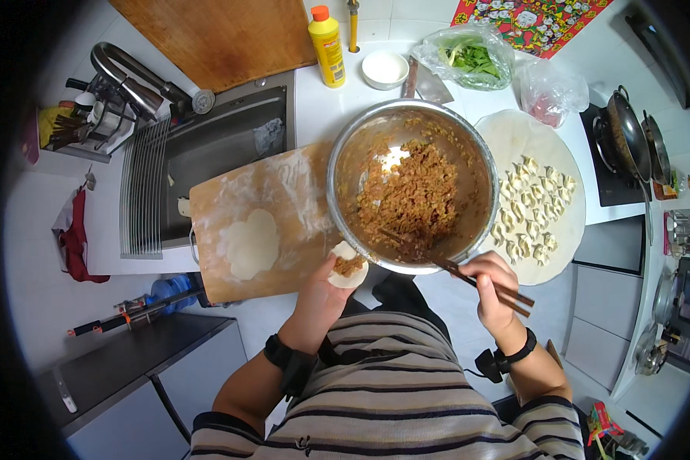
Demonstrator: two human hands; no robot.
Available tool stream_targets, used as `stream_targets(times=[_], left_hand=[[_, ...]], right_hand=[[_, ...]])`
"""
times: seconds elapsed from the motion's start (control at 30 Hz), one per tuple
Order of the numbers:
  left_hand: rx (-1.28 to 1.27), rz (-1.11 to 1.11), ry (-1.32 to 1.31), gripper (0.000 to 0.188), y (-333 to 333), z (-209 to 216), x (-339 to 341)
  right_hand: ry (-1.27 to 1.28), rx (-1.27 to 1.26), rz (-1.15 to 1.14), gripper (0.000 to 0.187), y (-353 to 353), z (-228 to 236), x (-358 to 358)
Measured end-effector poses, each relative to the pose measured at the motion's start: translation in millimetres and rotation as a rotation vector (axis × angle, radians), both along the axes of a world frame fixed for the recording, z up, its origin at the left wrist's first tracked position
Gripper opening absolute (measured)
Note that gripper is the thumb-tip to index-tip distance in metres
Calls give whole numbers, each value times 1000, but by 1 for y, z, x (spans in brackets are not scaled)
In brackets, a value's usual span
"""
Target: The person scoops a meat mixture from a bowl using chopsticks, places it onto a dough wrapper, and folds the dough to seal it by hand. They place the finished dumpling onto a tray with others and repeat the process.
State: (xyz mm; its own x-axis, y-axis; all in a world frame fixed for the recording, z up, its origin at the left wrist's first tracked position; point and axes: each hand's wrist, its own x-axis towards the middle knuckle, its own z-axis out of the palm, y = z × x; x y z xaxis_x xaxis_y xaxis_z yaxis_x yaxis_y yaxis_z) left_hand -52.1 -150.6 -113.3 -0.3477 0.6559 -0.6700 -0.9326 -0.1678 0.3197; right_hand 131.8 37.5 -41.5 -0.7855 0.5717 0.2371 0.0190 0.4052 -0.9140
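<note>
The left hand [320, 295] cups a round dumpling wrapper [348, 265] with a dab of filling, just below the steel bowl's [345, 157] rim. The right hand [492, 285] pinches chopsticks [468, 277] whose tips reach into the bowl's minced filling [410, 195].

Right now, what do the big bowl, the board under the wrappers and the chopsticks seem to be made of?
Bowl: likely stainless steel, with a shiny, reflective rim. Board: apparently wood, light brown, matte, dusted with flour. Chopsticks in the right hand: dark brown, perhaps wood or bamboo; I cannot tell which.

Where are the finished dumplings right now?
The finished dumplings sit on a round white board on the person's right, just beside the steel bowl of filling.
</note>
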Motion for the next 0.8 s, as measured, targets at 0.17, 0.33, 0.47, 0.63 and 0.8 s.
stream_targets(times=[0.17, 0.33, 0.47, 0.63, 0.8], left_hand=[[-35, 65, -6, 38, -5, 12, 0], [-106, 131, 17, 38, -1, 32, -7], [-11, 179, 10, 31, -9, 27, -10], [28, 203, 18, 30, -8, 32, -14], [67, 198, 72, 30, -11, 30, -20]], right_hand=[[-224, -40, -94, 16, 4, 4, -30], [-247, 82, -108, 15, -5, -1, -46], [-215, 13, -38, 17, -6, -4, -42], [-261, -140, -150, 20, -3, -6, -37], [-180, -190, -216, 22, 4, -8, -30]])
